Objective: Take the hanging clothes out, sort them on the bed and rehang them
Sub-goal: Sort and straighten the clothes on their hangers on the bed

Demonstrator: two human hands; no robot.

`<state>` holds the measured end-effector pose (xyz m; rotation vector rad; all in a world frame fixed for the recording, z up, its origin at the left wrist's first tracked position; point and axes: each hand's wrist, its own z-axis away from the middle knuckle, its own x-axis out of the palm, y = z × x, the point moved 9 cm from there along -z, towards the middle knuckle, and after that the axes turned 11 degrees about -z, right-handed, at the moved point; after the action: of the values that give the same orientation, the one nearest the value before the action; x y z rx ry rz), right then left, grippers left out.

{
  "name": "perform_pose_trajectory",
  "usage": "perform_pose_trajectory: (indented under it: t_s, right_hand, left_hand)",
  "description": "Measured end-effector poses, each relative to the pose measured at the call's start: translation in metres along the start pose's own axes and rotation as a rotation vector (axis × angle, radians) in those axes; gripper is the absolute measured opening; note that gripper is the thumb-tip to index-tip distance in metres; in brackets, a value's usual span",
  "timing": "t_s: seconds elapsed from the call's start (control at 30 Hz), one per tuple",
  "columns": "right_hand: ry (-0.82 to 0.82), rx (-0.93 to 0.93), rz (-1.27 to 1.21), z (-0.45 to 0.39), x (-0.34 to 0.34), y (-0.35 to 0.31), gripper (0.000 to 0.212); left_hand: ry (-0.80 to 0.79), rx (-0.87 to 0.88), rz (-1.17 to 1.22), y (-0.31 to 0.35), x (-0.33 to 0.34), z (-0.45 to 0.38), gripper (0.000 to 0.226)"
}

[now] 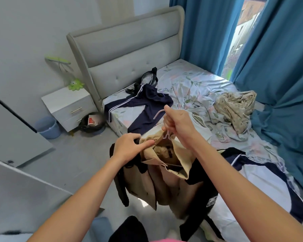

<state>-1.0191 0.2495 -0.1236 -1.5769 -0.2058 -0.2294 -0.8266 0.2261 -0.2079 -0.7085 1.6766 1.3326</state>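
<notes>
The right hand [177, 122] is raised over the edge of the bed [208, 81], fingers curled tight round the pale pink hanger [158, 114] by its hook — from it hangs a beige and black jacket [164, 180], off the mattress and above the floor. The left hand [128, 147] pinches the jacket's beige collar, thumb and forefinger closed on the cloth. Behind, a navy tracksuit top [143, 109] with white stripes lies flat on the floral sheet (a hanger seems to be in it); a navy and white garment [262, 173] lies near the foot. A crumpled beige cloth [236, 105] sits by the blue curtains [278, 58].
</notes>
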Motion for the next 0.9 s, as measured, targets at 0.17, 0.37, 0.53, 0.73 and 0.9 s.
perform_pose_trajectory:
  t_s: [0.17,0.37,0.53,0.73,0.9]
  right_hand:
    - [0.052,-0.053,0.369,-0.025,-0.045,0.016,0.025]
    - [0.098,0.220,0.968,-0.040,-0.105,0.109,0.025]
    - [0.324,0.215,0.931,-0.081,-0.100,0.118,0.033]
    - [0.555,0.176,0.915,-0.088,-0.109,0.124,0.040]
    - [0.671,0.200,0.955,-0.089,-0.120,0.107,0.045]
  left_hand:
    - [-0.008,-0.011,-0.037,-0.023,0.003,-0.060,0.090]
    - [-0.057,0.031,0.025,-0.066,0.004,-0.143,0.087]
    - [-0.107,0.078,0.029,-0.084,-0.004,-0.204,0.081]
    - [-0.169,0.290,-0.002,-0.077,0.002,-0.257,0.065]
    - [-0.177,0.427,-0.126,-0.056,0.024,-0.288,0.062]
